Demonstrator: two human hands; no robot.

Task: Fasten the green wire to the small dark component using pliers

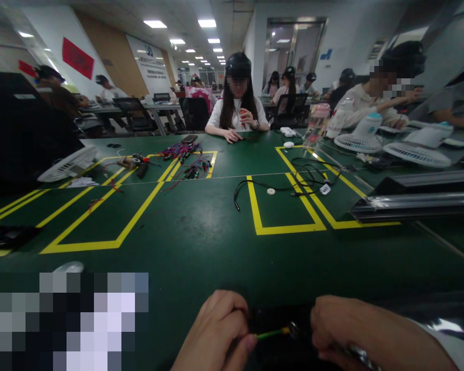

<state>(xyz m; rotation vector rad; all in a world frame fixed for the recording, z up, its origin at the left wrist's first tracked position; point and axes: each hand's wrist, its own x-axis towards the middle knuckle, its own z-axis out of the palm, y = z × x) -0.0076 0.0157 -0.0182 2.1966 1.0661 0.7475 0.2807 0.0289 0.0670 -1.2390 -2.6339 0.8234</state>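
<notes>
At the bottom centre, my left hand (220, 330) is closed, its thumb and fingers pinching the end of a thin yellow-green wire (272, 334). The wire runs right to an orange part and a small metal piece (294, 330), between my two hands. My right hand (340, 330) is curled at the lower right, just beyond that metal piece. Something shiny shows under its fingers, too hidden to name. Both hands are over a black object (278, 314) at the near edge of the green table (193, 263).
Tangled coloured wires (181, 149) lie at the table's far side, left of centre. A black cable (263, 184) crosses yellow tape. Clear-wrapped bars (421, 198) lie right, near white fans (417, 152). A person (237, 103) sits opposite. A pixelated block covers the lower left.
</notes>
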